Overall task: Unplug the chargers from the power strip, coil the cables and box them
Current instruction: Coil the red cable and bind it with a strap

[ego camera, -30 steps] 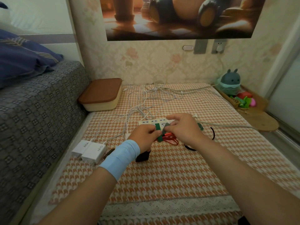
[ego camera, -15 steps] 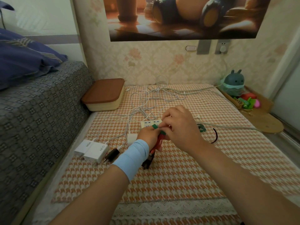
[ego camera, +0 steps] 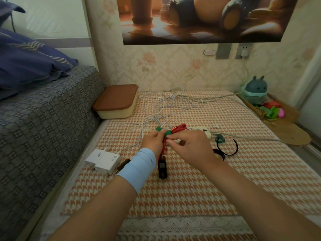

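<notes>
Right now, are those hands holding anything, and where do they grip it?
Both. The left hand and right hand hold the coiled red cable near its middle, at the green strap.

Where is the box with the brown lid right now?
In the head view, the box with the brown lid sits far left on the checked mat, against the grey bed edge, beyond the white chargers.

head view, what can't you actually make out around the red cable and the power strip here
- Power strip: the right hand and the red cable cover most of it, so whether anything is plugged in is hidden.
- Green strap: too blurred to tell if it is fastened.
- Black charger: its join to the red cable is behind the left hand.
- Box: lid on, contents unseen.
</notes>
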